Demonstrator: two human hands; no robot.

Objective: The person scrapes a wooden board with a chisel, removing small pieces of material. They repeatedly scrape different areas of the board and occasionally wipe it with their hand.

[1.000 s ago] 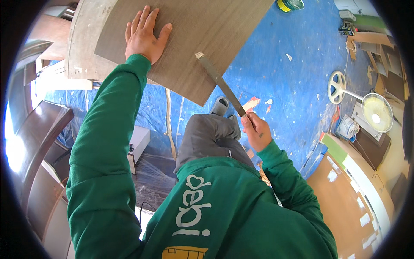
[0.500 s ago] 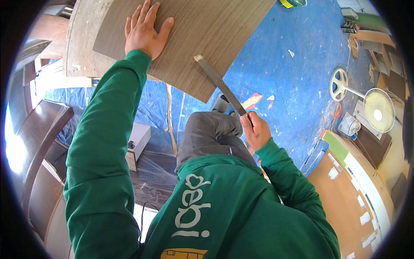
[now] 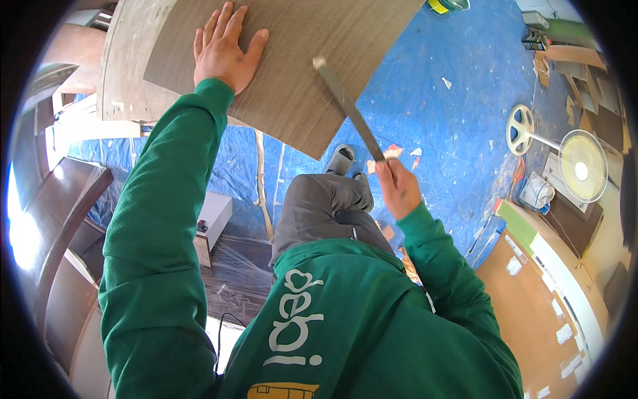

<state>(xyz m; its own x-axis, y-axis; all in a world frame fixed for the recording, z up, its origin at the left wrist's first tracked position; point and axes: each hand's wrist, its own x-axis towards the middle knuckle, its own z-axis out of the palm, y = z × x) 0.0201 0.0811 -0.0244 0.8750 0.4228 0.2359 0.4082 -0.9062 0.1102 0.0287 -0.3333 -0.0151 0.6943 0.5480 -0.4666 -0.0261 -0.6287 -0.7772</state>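
My left hand [image 3: 227, 56] lies with fingers spread on a brown wood-grain panel [image 3: 312, 106], which rests on a paler wooden board [image 3: 119, 53]. My right hand [image 3: 397, 186] grips the end of a long, flat grey file-like bar [image 3: 359, 122] with a pale tip. The bar points up and left across the panel's right edge; whether it touches the panel I cannot tell.
Below is a floor covered in blue sheeting [image 3: 432, 120] with scraps. At right stand a pedestal fan [image 3: 581, 169], leaning boards [image 3: 578, 76] and a tan panel [image 3: 531, 312]. A bucket [image 3: 452, 5] is at the top, a white box [image 3: 216, 219] lower left.
My right hand and the bar have moved up, the bar's tip shifting up and right along the panel. My left hand stays on the panel.
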